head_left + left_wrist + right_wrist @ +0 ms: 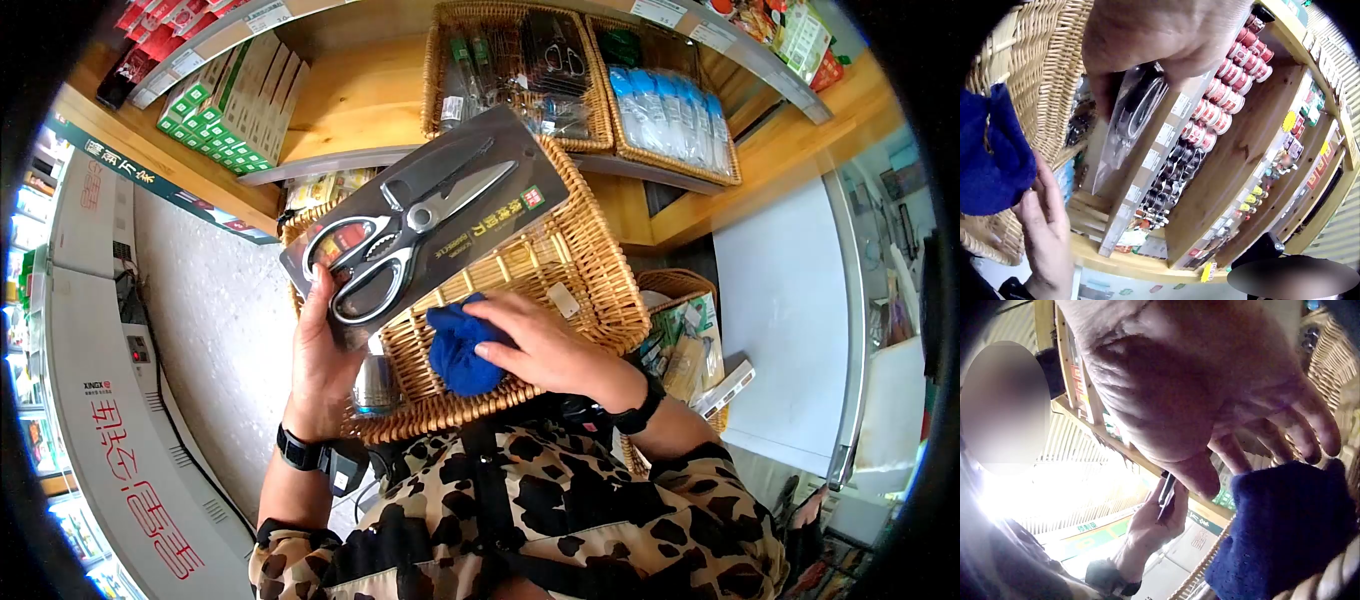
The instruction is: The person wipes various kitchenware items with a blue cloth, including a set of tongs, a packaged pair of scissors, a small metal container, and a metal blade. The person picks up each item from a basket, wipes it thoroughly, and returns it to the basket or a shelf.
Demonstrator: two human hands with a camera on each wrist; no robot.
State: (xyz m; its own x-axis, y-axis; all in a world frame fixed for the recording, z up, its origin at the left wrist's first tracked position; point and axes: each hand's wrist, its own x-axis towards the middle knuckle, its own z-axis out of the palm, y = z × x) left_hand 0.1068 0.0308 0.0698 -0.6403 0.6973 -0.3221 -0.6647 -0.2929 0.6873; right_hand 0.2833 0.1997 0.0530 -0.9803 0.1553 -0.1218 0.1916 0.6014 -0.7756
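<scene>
In the head view, the left hand point(322, 375) grips the lower left edge of a packaged pair of scissors point(425, 215) on a dark card, tilted over a wicker basket point(600, 265). The right hand point(550, 350) has its thumb and fingers on a bunched blue cloth point(465, 350) at the basket's near side. A metal cylinder point(376, 382) stands beside the left hand. The left wrist view shows the scissors package point(1129, 119) edge-on under the left hand point(1166, 37). Close up in the right wrist view, the blue cloth point(1285, 531) lies below the right hand's fingers point(1297, 434).
Ahead is a wooden shelf point(365, 95) with green and white boxes point(235, 105), a basket of packaged tools point(515, 75) and a basket of blue-capped packs point(670, 115). A white freezer point(110, 400) stands at left. Another basket point(680, 285) sits at right.
</scene>
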